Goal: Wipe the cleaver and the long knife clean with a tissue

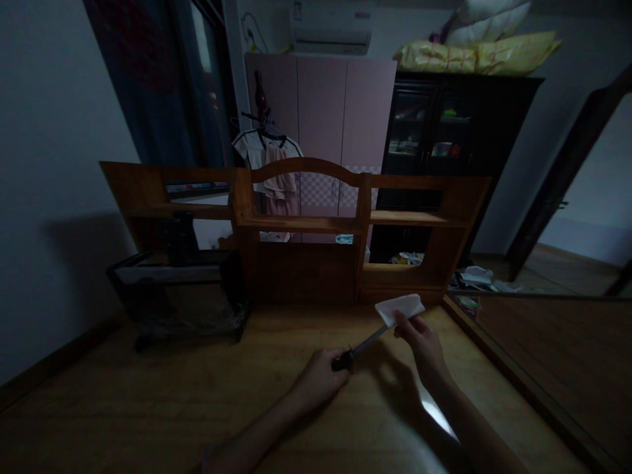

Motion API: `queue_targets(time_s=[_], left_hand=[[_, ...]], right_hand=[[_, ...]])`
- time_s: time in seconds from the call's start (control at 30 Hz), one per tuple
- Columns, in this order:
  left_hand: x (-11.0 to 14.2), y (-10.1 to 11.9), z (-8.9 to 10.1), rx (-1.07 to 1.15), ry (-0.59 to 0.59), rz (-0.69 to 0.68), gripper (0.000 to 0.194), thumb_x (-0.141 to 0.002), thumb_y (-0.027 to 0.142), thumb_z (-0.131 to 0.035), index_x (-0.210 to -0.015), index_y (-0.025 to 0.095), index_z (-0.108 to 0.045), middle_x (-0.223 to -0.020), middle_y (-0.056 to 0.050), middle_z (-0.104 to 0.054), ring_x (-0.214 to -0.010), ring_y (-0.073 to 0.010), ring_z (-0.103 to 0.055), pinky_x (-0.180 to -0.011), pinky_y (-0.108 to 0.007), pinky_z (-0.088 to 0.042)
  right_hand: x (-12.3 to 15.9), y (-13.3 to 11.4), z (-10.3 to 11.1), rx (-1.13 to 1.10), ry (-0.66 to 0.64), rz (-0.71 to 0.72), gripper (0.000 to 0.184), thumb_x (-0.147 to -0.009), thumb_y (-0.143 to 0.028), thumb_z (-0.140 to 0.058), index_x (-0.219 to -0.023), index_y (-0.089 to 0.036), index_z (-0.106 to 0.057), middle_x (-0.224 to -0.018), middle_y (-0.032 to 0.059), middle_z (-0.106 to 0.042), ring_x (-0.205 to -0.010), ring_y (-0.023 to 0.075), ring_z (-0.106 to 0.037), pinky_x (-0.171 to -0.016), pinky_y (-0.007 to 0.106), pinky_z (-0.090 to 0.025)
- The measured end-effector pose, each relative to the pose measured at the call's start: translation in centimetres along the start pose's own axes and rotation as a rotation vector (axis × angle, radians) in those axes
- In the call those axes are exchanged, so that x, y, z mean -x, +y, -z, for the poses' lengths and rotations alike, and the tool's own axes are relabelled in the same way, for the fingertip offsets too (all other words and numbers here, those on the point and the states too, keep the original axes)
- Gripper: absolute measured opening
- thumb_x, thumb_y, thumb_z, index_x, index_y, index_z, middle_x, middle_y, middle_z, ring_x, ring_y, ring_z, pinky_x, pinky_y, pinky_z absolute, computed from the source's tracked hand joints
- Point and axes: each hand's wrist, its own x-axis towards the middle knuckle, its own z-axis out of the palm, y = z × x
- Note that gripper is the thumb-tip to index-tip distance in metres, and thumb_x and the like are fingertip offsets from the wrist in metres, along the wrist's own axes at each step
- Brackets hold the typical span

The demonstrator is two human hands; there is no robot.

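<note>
My left hand (323,376) is closed around the black handle (342,361) of what looks like a sharpening steel. Its thin grey metal rod (370,340) slants up and right from a small guard. My right hand (419,339) pinches a folded white cloth or tissue (399,307) between thumb and fingers. The rod's far end meets the lower left edge of this white piece, so its tip is hidden. Both hands are over the light wooden surface (296,408), with the right one farther forward.
A wooden shelf unit (306,225) stands across the back of the surface. To the left is a black-framed case (178,296) with a dark object on top. A raised wooden edge (513,375) runs along the right. Behind are pink cabinets (320,112) and a dark cupboard (486,125).
</note>
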Motion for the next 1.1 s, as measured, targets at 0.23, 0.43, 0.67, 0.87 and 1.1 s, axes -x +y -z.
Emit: queue_targets(time_s=[0.23, 0.43, 0.67, 0.87, 1.1], left_hand=[[0.0, -0.4, -0.2, -0.056, 0.003, 0.003, 0.019, -0.08, 0.027, -0.058, -0.081, 0.012, -0.069, -0.073, -0.003, -0.063, -0.071, -0.0168, -0.056, -0.059, -0.022, -0.035], [0.1, -0.5, 0.1, -0.038, -0.012, -0.01, 0.016, -0.079, 0.023, -0.057, -0.08, 0.011, -0.068, -0.073, -0.003, -0.063, -0.071, -0.017, -0.056, -0.06, -0.022, -0.036], [0.1, -0.6, 0.4, 0.03, -0.027, 0.059, 0.014, -0.077, 0.021, -0.057, -0.082, 0.011, -0.066, -0.071, -0.003, -0.062, -0.064, -0.0151, -0.054, -0.057, -0.021, -0.036], [0.0, -0.9, 0.0, 0.052, -0.005, 0.025, 0.018, -0.077, 0.023, -0.059, -0.084, 0.01, -0.068, -0.079, -0.005, -0.066, -0.075, -0.019, -0.059, -0.062, -0.022, -0.039], [-0.1, -0.5, -0.1, 0.058, -0.001, 0.027, 0.026, -0.079, 0.033, -0.061, -0.087, 0.01, -0.069, -0.082, -0.006, -0.068, -0.077, -0.0206, -0.06, -0.065, -0.024, -0.042]], right_hand=[[-1.2, 0.7, 1.6, 0.006, 0.192, 0.02, 0.037, -0.078, -0.05, -0.067, -0.074, -0.014, -0.063, -0.066, 0.0026, -0.059, -0.064, 0.0161, -0.054, -0.062, 0.026, -0.042], [-1.5, 2.1, 0.9, -0.185, 0.032, -0.046, 0.032, -0.078, -0.045, -0.069, -0.084, -0.015, -0.064, -0.075, 0.002, -0.061, -0.067, 0.0145, -0.056, -0.066, 0.026, -0.046], [2.0, 1.2, -3.0, -0.198, -0.461, -0.163, 0.031, -0.076, -0.039, -0.072, -0.094, -0.014, -0.066, -0.087, 0.0071, -0.067, -0.076, 0.0184, -0.06, -0.071, 0.028, -0.046], [3.1, 0.6, -4.0, -0.243, -0.484, -0.247, 0.03, -0.076, -0.039, -0.072, -0.091, -0.014, -0.067, -0.085, 0.0063, -0.066, -0.072, 0.0175, -0.059, -0.066, 0.026, -0.046], [3.0, 0.4, -3.8, -0.192, -0.483, -0.185, 0.028, -0.079, -0.038, -0.07, -0.092, -0.013, -0.066, -0.086, 0.0083, -0.066, -0.077, 0.019, -0.059, -0.071, 0.028, -0.046]])
